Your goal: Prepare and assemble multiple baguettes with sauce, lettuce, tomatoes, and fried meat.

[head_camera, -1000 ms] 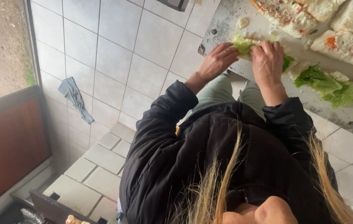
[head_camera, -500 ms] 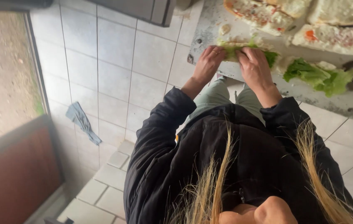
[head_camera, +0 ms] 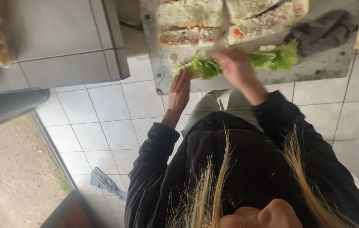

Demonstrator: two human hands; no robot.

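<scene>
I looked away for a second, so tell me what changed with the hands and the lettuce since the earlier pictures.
The hands have spread apart along the lettuce: the left hand now lies flat at its near end, while the right hand presses further along it. Earlier both pinched the same spot. The camera view also swung, bringing a grey cabinet into sight. The filled bread pieces and the worktop stayed as they were.

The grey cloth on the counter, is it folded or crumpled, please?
Crumpled: the grey cloth lies bunched in uneven creases on the counter beside the lettuce.
</scene>
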